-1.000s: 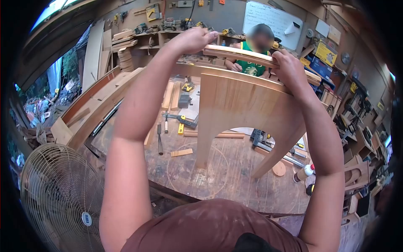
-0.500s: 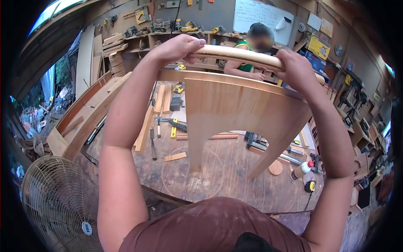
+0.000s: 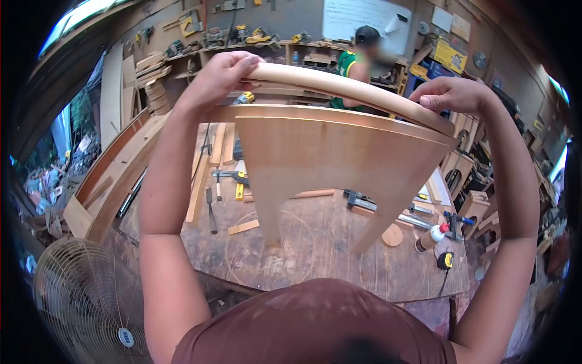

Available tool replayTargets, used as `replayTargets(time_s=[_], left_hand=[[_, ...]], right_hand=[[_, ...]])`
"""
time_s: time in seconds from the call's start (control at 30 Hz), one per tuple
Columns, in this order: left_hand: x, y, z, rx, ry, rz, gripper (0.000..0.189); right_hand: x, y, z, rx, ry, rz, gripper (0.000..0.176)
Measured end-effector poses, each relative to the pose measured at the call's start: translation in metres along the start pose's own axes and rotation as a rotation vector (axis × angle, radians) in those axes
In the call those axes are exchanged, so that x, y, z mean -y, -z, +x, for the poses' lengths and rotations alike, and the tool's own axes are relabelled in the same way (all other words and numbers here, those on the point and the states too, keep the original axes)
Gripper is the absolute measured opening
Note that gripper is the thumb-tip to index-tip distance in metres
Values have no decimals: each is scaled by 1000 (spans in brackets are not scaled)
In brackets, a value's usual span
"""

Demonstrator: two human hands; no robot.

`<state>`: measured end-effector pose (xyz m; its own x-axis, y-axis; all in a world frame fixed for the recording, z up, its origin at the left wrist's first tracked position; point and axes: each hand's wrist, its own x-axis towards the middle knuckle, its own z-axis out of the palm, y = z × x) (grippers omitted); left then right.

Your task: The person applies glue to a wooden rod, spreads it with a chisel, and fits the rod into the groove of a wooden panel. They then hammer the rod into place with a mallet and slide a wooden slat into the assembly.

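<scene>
Your left hand [image 3: 221, 77] grips a curved pale-wood rail [image 3: 339, 85], right hand [image 3: 453, 96] touching it, grip unclear, a red-capped white-brown bottle [image 3: 431, 239] below.

Round wire-caged metal fan [image 3: 91, 297], rectangular white board [image 3: 359, 25] bearing handwriting, yellow printed box [image 3: 450, 56], yellow-and-black tape measure [image 3: 446, 261]

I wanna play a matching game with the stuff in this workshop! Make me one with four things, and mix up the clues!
Things:
1. curved wooden piece
2. bottle
3. tape measure
4. fan

Clues:
A. yellow and black, lying on the table
B. has a round wire cage
C. one end is gripped by the left hand
D. standing up, with a red tip

Right pairs: 1-C, 2-D, 3-A, 4-B
</scene>
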<state>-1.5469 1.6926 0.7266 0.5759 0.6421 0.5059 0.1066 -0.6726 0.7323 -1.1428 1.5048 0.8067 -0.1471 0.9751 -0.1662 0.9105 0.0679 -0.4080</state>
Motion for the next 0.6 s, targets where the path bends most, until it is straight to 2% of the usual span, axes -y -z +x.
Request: replayTargets(time_s=[0.1, 0.13, 0.27, 0.37, 0.43, 0.5, 0.57, 0.6], left_hand=[[-4, -2, -3, -19, 18, -46, 36], [-5, -4, -3, -27, 14, -34, 37], [-1, -3, 0, 6, -4, -43, 40], [-4, -5, -1, -8, -70, -19, 38], [-1, -4, -2, 32, -100, -7, 38], [-1, -2, -2, 62, -123, 6, 38], [-2, 3, -5, 67, -196, 132, 38], [-1, 5, -8, 60, -186, 135, 38]], right_hand=[[-33, -2, -13, -7, -81, -85, 62], [-46, -6, -15, 38, 57, 62, 59], [-71, -20, -26, -81, 189, 376, 47], [-68, -33, -36, -251, 227, 381, 51], [-64, -44, -41, -317, 220, 316, 53], [-66, -55, -39, -476, 217, 222, 51], [-59, -60, -45, -499, 227, 192, 50], [-55, -65, -48, -581, 238, 131, 50]])
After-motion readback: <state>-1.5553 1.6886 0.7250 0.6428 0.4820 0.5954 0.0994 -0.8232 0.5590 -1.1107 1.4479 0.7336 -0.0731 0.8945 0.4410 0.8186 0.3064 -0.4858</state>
